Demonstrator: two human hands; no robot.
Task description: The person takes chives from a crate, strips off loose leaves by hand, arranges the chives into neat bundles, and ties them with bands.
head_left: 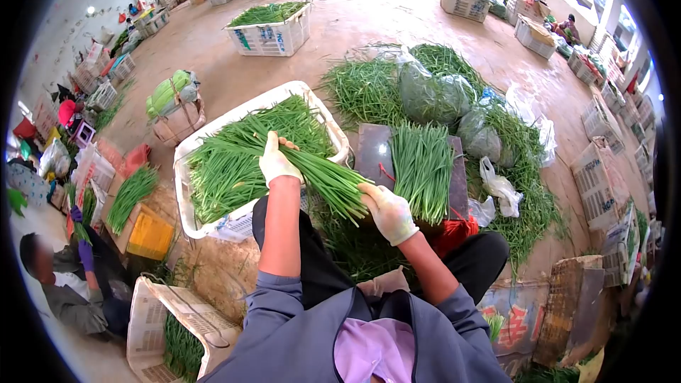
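Observation:
A bunch of long green chives (326,179) lies slantwise across my two hands, above the near right part of a white plastic crate (186,202). My left hand (278,159), in a whitish glove, is closed around the middle of the bunch. At the pale cut ends, my right hand (389,213), also gloved, grips the bunch from the side; some of its fingers are hidden. More chives (230,174) fill the crate underneath. To the right, another layer of chives (423,170) lies lined up on a dark board (370,156), with red ties (457,230) at its near edge.
Loose greens (362,92) and stuffed plastic bags (433,92) are heaped beyond the board. A tipped crate (152,319) stands near my left side. A co-worker with purple gloves (85,254) sits at left. Another full crate (273,37) stands farther off.

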